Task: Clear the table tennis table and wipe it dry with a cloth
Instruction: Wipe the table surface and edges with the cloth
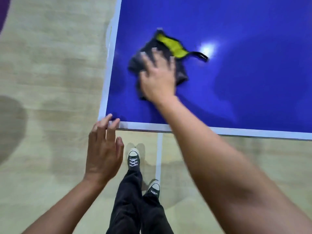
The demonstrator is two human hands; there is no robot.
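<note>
Now the right hand [157,78], fingers spread, presses the middle of the soft, floppy cloth [173,45]; left hand [103,154], fingers straight, touches the table [244,85], lower left

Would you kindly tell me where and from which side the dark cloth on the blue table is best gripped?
I'd pinch the bunched dark folds of the cloth from above, on the near side where the right hand presses it flat. The thin strap trailing far right would likely leave the rest dangling.

Pale wood-grain floor [50,68] with soft shadows; a white line [158,157] runs from the worktop's [244,85] near edge; purple patch [4,12] far left.
</note>
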